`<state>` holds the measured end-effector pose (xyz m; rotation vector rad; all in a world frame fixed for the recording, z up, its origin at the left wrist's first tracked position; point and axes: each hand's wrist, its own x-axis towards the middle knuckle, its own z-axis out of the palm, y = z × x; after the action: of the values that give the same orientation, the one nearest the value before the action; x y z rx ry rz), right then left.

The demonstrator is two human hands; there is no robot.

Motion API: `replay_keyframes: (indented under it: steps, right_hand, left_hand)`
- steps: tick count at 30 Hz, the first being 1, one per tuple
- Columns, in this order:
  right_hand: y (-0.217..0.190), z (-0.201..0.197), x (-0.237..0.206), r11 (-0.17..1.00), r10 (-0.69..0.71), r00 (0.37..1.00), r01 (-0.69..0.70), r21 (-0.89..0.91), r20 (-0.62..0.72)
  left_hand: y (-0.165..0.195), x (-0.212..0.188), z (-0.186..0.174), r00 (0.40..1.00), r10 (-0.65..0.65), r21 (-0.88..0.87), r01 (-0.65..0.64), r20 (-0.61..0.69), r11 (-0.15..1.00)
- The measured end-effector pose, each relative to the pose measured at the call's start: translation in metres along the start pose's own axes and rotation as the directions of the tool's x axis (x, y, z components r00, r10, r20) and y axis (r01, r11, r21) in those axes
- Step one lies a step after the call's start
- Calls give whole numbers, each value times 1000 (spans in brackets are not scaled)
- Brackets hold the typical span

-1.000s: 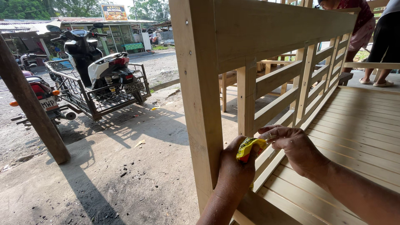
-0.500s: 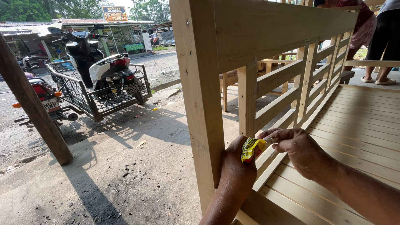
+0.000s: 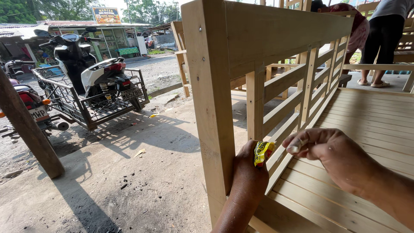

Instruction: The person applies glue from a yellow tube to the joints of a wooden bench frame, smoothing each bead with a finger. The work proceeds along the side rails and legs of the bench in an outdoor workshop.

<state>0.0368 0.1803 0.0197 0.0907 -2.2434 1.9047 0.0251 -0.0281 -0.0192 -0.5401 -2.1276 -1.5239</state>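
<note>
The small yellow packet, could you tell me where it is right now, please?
In the head view, the yellow packet sits low centre, pinched in the left hand against the pale wooden corner post, with the right hand just beside it.

Open-air roadside carpentry workshop, probably: unfinished wooden frame (image 3: 276,64), concrete yard (image 3: 142,185), parked motorbike (image 3: 92,73)

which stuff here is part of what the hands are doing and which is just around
In hand:
- left hand holding a yellow sachet
- right hand, fingertip with pale paste
- wooden slatted frame, corner post

Just around:
- scooter in a metal sidecar
- leaning pole
- two people at the back
</note>
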Motion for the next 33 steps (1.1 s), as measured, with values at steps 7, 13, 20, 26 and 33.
replay_keyframes:
  steps: [7, 13, 20, 26, 33]
  right_hand:
    - [11, 13, -53, 983, 3, 985, -35, 180, 174]
    - [-29, 42, -43, 959, 10, 993, 25, 283, -121]
    - [-53, 62, -84, 923, -148, 971, 204, 328, -188]
    - [-14, 82, -137, 798, -337, 924, 382, 467, -180]
    - [68, 80, -167, 753, -496, 855, 334, 566, 155]
  left_hand:
    - [-3, -1, -9, 999, 24, -177, -17, 40, 984]
    - [-7, 5, -7, 994, 113, -205, -113, -12, 972]
    - [-8, 14, -8, 970, 244, -202, -241, -10, 949]
    - [-11, 2, -13, 946, 321, -221, -320, -31, 921]
    - [-9, 2, -16, 945, 327, -268, -316, -6, 910]
